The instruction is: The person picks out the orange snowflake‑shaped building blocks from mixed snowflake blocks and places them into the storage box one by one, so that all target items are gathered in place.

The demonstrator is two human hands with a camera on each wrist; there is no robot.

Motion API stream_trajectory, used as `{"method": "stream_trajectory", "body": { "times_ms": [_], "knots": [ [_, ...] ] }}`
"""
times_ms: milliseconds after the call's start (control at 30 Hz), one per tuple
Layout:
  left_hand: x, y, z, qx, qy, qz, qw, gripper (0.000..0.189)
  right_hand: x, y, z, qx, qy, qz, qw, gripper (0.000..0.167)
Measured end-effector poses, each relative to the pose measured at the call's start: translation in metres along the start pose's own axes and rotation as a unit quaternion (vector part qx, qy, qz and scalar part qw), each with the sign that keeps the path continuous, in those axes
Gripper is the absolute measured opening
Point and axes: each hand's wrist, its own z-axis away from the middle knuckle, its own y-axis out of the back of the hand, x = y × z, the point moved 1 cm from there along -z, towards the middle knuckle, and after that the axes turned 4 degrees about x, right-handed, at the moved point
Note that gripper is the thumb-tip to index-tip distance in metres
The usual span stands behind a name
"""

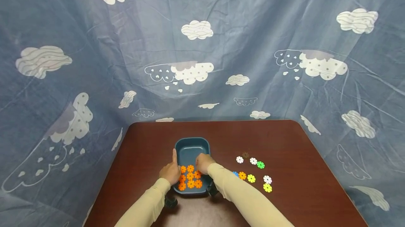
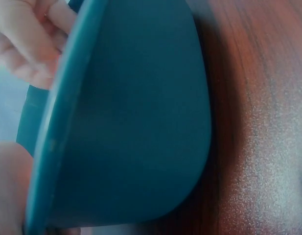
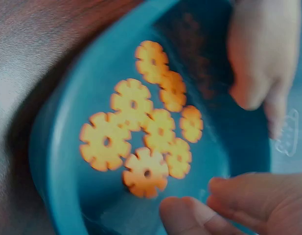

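Observation:
A dark teal plastic basin (image 1: 192, 142) stands on the table with several orange, notched snowflake discs (image 3: 146, 172) lying on its floor, towards the near end. My left hand (image 1: 171, 172) holds the basin's left rim, its index finger pointing straight along the edge. Inside the basin on the right side is my right hand (image 1: 205, 163), reaching down over the discs. In the right wrist view the thumb and fingertips (image 3: 182, 213) are apart, close beside the nearest disc, and no disc shows between them. The left wrist view looks at the basin's outer wall (image 2: 136, 107).
Right of the basin, loose snowflake discs lie on the brown table (image 1: 294, 149): white (image 1: 239, 159), brown (image 1: 245, 155), green (image 1: 260, 164), blue (image 1: 235, 173), orange (image 1: 242, 175) and yellow (image 1: 251, 178) among them. A blue cloud-print curtain (image 1: 221, 51) surrounds the table's back and sides.

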Motion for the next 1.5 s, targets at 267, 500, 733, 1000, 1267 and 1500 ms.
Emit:
{"method": "stream_trajectory", "body": {
  "times_ms": [267,500,733,1000,1267,1500],
  "knots": [
    [-0.005,-0.001,-0.002,-0.007,0.002,0.010,0.9999,0.082,0.041,0.053,0.013,0.064,-0.068,-0.172,0.9807,0.012],
    [-0.007,0.000,-0.006,-0.018,-0.004,0.007,0.9998,0.082,0.111,0.079,0.039,0.092,-0.115,-0.111,0.9828,0.017],
    [-0.008,-0.001,-0.009,-0.013,-0.001,0.004,0.9999,0.081,0.150,0.062,0.064,0.083,-0.102,-0.010,0.9912,0.030],
    [-0.007,-0.002,-0.007,-0.011,0.001,-0.001,0.9999,0.082,0.158,0.047,0.078,0.096,-0.104,0.106,0.9842,0.029],
    [-0.008,-0.005,-0.006,-0.014,0.000,0.003,0.9999,0.083,0.162,0.043,0.076,0.103,-0.104,0.118,0.9822,0.027],
    [-0.007,-0.004,-0.006,-0.004,-0.006,0.005,1.0000,0.082,0.163,0.046,0.073,0.082,-0.116,0.098,0.9850,0.029]
  ]
}}
